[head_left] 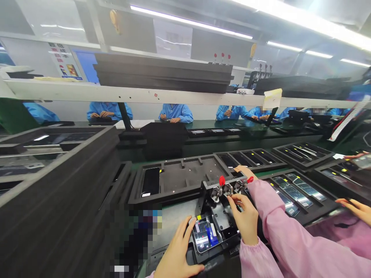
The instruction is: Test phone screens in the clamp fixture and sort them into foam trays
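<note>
A black clamping fixture [223,214] with red-tipped toggle levers stands in front of me. At its left end lies a phone-sized part [206,233] with a blue strip and a yellow tab. My left hand [181,247] is at that part's left edge, thumb and fingers spread apart around its corner. My right hand [245,216] is over the fixture, its thumb and forefinger pinched at the middle lever, where what they hold is too small to make out. Behind it, a co-worker's hand [245,172] in a pink sleeve reaches toward the trays.
A foam tray [185,173] with one dark panel lies beyond the fixture. Trays of panels [304,193] extend to the right, near another person's hand [358,210]. Stacked black trays [66,200] rise at left. A white shelf [174,96] crosses above; people in blue sit behind.
</note>
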`<state>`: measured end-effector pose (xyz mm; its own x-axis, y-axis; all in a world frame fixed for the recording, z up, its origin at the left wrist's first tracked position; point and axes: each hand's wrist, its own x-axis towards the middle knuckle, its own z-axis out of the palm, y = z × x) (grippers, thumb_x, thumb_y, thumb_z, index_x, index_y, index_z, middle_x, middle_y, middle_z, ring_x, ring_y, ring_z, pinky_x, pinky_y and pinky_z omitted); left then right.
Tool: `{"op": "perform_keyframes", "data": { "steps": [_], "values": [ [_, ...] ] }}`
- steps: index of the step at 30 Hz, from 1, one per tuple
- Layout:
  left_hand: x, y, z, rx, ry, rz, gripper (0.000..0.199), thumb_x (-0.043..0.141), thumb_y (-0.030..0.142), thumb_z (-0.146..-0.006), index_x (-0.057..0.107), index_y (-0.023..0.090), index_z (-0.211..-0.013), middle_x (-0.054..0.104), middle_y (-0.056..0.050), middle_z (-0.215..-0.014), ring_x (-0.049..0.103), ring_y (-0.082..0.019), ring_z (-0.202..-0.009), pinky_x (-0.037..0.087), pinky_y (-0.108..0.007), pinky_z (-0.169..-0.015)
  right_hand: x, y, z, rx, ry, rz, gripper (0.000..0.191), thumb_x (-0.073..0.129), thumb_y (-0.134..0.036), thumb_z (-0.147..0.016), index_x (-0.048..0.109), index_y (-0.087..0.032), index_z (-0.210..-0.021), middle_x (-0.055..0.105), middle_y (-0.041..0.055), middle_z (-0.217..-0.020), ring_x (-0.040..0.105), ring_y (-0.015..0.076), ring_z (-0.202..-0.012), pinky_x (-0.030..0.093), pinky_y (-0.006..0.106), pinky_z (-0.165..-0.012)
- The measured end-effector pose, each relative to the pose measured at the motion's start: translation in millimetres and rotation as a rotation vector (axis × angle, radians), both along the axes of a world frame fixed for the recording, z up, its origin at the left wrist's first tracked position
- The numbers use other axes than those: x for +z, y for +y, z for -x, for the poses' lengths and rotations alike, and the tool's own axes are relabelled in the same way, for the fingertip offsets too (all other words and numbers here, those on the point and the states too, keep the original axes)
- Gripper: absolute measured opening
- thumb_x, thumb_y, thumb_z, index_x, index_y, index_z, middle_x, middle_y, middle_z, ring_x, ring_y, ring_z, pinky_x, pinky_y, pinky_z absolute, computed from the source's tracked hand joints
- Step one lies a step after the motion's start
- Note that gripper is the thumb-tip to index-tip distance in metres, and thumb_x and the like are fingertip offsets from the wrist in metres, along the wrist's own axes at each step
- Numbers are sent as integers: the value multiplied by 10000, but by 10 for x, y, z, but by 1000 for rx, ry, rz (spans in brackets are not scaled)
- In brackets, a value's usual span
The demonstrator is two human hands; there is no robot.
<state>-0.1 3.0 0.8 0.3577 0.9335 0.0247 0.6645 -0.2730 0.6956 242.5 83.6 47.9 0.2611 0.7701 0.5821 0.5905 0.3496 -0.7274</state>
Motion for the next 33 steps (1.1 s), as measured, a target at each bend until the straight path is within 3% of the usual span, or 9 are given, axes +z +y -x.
{"op": "perform_keyframes", "data": {
  "steps": [25, 33],
  "values": [
    [34, -19, -20, 24, 32, -18, 1044, 718, 318, -601, 84, 259, -1429, 134, -51, -1515, 151, -253, -1377, 226, -426, -1123, 11, -2, -1, 42, 50, 61, 187, 597, -368, -796, 577, -182, -802, 622, 37, -813, 615, 142, -704, 543, 284, -709],
    [38, -15, -10, 6, 54, -41, 1042, 719, 392, -614, 84, 257, -1430, 115, -59, -1521, 145, -269, -1378, 227, -443, -1120, 22, -1, -11, 45, 46, 106, 219, 573, -404, -804, 568, -186, -802, 629, 34, -783, 615, 151, -710, 539, 290, -703]
  ]
}}
